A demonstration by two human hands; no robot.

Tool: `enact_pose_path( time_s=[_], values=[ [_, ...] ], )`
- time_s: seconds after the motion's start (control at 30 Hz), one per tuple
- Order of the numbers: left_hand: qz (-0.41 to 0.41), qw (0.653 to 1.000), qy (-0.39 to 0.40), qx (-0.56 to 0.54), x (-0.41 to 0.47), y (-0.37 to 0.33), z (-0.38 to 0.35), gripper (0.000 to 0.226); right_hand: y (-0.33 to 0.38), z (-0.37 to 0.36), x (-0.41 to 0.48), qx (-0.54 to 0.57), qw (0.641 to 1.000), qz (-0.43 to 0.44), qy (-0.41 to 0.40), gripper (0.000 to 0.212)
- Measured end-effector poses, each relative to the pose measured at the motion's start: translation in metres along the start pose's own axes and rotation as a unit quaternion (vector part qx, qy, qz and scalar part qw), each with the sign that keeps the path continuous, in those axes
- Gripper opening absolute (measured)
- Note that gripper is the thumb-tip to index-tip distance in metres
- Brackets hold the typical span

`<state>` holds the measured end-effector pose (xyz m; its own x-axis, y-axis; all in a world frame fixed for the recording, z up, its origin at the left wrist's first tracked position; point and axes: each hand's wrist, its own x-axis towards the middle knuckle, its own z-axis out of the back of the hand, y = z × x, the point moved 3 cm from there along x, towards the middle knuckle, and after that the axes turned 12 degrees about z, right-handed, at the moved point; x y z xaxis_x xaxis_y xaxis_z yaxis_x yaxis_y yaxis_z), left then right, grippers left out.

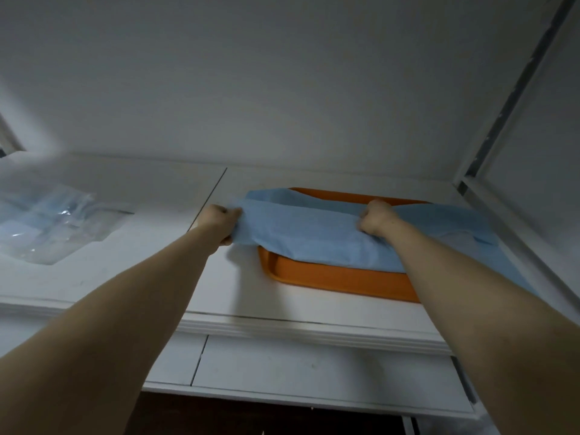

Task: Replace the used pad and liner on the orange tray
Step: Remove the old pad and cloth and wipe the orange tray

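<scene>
On the white countertop (157, 268), close to its right end and a little back from the front edge, the shallow rectangular orange plastic tray (339, 281) lay flat. The thin light-blue disposable sheet (301, 233) was draped over it and hung beyond the tray's left and right rims. Your left hand (221, 226) had its fingers curled and pinched the left edge of the sheet, just outside the tray's left rim. Your right hand (375, 219) was closed like a fist on a bunch of the sheet above the tray's back right part; its fingertips I could not see. Whether this sheet was the used one or the fresh one, I could not tell.

For this step, I think you needed both hands at equal height and a gentle outward pull, so that the thin material would not tear and the tray would not slide toward the front edge.

I counted one tray, one blue sheet, two hands, one crumpled clear plastic packet (53, 221) near the left end of the countertop with something pale blue inside, and two white drawer fronts (314, 362) under the front edge.
</scene>
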<state>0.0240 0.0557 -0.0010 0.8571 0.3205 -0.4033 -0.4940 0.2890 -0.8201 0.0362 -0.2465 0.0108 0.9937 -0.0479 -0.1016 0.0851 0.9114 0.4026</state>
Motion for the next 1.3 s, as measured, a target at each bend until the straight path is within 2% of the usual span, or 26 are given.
enact_pose_path(
  time_s=[0.1, 0.17, 0.3, 0.43, 0.57, 0.67, 0.73, 0.83, 0.9, 1.0, 1.13, 1.23, 1.3],
  values=[
    [0.003, 0.989, 0.146, -0.012, 0.0, -0.006, -0.002, 0.031, -0.007, -0.007, 0.01, 0.007, 1.0, 0.003, -0.008, 0.033],
    [0.006, 0.982, 0.189, 0.026, 0.003, -0.007, -0.002, 0.045, -0.009, -0.012, 0.013, -0.001, 1.0, 0.003, -0.004, 0.033],
    [0.014, 0.994, 0.107, 0.014, 0.011, -0.004, 0.005, 0.034, -0.008, -0.017, 0.016, -0.033, 0.999, 0.002, -0.009, 0.031],
    [0.053, 0.993, 0.094, -0.055, 0.017, 0.001, 0.008, 0.036, -0.004, -0.017, 0.016, -0.078, 0.997, 0.008, -0.026, 0.007],
    [0.037, 0.993, 0.083, -0.072, 0.012, 0.0, 0.007, 0.023, 0.003, -0.016, 0.015, -0.122, 0.991, 0.007, -0.047, 0.019],
    [0.043, 0.996, -0.008, -0.078, 0.017, -0.001, 0.013, 0.007, 0.008, -0.017, 0.015, -0.13, 0.989, 0.017, -0.061, 0.02],
    [0.057, 0.995, -0.081, 0.017, 0.02, -0.001, 0.017, 0.015, 0.008, -0.018, 0.013, -0.121, 0.99, 0.038, -0.067, 0.024],
    [0.05, 0.957, -0.181, 0.223, 0.009, -0.005, 0.017, 0.035, 0.006, -0.018, 0.007, -0.101, 0.99, 0.074, -0.057, 0.042],
    [0.014, 0.942, -0.21, 0.263, -0.002, -0.017, 0.009, 0.041, 0.002, -0.013, 0.002, -0.067, 0.992, 0.082, -0.067, 0.046],
    [-0.068, 0.939, -0.18, 0.285, -0.02, -0.036, -0.023, 0.05, -0.018, -0.002, -0.012, -0.034, 0.991, 0.085, -0.093, 0.038],
    [-0.183, 0.927, -0.057, 0.323, -0.046, -0.053, -0.087, 0.049, -0.053, 0.014, -0.044, -0.01, 0.993, 0.071, -0.092, 0.036],
    [-0.233, 0.915, 0.033, 0.328, -0.069, -0.06, -0.136, 0.044, -0.078, 0.024, -0.075, -0.018, 0.998, 0.045, -0.048, 0.059],
    [-0.264, 0.896, 0.085, 0.347, -0.088, -0.064, -0.166, 0.044, -0.093, 0.026, -0.097, -0.09, 0.995, 0.031, -0.014, 0.075]
  ],
)
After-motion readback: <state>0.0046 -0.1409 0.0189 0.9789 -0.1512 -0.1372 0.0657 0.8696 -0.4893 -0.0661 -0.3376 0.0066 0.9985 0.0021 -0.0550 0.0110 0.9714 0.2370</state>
